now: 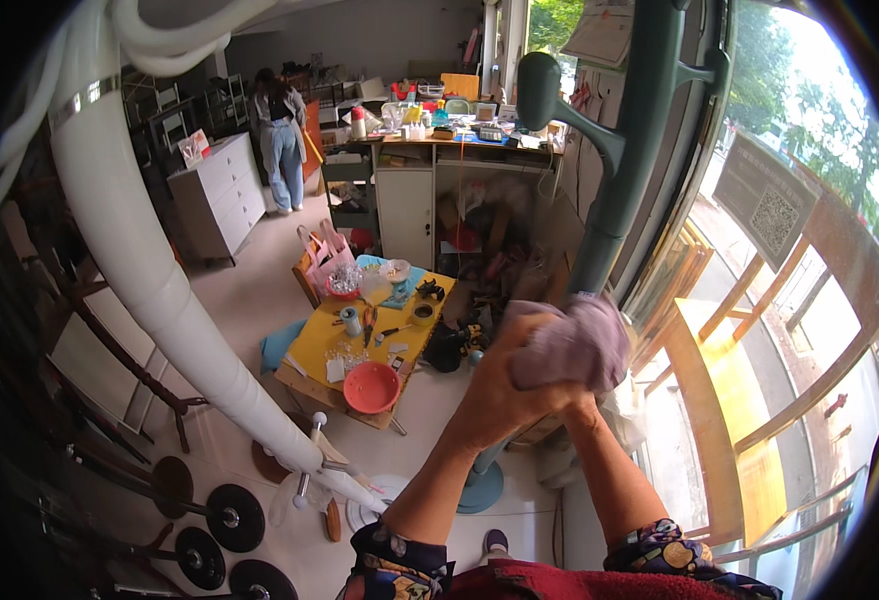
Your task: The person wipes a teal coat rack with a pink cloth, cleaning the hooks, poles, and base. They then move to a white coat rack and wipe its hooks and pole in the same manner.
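A mauve cloth point(578, 345) is bunched around a dark green coat-stand pole point(612, 202). My left hand point(510, 367) grips the cloth from the left side, slightly blurred. Against the cloth's lower side is my right hand point(576, 396), its fingers mostly hidden by the fabric. Above both hands, a rounded hook arm point(552, 97) branches off the pole. Below my forearms, the round green base point(480, 489) stands on the tiled floor.
A white coat stand point(176, 292) slants across the left. Ahead stands a low yellow table point(319, 330) with a red bowl point(372, 387), pliers and tape. Black round bases point(235, 517) lie lower left. Wooden chairs point(724, 420) line the window. A person point(283, 142) stands farther back.
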A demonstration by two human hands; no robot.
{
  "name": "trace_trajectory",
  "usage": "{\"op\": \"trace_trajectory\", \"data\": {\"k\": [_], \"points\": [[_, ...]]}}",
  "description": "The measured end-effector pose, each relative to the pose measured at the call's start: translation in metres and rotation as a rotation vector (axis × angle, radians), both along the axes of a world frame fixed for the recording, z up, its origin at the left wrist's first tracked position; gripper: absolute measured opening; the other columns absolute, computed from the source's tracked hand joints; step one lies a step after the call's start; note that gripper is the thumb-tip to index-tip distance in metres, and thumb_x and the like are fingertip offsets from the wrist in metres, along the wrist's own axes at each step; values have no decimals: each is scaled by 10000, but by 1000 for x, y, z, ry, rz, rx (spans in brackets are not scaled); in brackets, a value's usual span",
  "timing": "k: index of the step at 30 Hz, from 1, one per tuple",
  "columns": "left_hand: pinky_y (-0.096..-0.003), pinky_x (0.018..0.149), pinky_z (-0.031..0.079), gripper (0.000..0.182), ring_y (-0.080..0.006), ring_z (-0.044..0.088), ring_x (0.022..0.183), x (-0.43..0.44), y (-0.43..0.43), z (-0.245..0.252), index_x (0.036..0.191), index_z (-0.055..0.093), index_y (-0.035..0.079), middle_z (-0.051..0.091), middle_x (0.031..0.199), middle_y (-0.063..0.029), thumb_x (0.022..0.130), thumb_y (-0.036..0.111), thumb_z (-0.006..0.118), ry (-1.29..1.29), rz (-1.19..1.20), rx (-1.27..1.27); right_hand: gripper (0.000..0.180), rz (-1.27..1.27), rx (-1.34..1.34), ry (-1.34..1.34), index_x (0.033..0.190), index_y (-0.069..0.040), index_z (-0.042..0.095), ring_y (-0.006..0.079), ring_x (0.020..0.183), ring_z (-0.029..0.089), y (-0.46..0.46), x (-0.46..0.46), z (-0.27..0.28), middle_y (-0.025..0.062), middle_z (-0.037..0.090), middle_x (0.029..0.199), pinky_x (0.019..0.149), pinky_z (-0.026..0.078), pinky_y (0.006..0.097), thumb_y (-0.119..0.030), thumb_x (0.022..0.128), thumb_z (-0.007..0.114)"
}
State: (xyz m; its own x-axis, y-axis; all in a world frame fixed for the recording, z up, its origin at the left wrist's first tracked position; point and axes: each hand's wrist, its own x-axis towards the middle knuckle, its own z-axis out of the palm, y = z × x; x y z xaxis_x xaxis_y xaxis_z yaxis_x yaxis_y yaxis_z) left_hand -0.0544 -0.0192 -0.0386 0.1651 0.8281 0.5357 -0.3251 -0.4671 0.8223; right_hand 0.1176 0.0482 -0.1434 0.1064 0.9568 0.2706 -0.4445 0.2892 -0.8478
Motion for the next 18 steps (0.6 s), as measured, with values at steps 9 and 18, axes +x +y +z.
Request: {"op": "trace_trajectory", "data": {"k": [9,18], "points": [[-315,1042,447,501,-184,582,1194,50,-16,-83,1342,548,-20,576,1293,-112,895,95,743,-411,198,-311,289,-313,161,-906,1203,-23,646,207,1113,637,18,30,-6,105,652,1190,883,537,306,-53,918,612],[-393,1086,497,579,-223,602,1257,32,-27,-86,1467,480,47,606,1370,-86,971,261,687,-911,-366,-674,407,1,-77,-161,1367,-2,554,151,1105,608,-2,3,31,51,631,1171,985,489,310,-191,1007,537]]}}
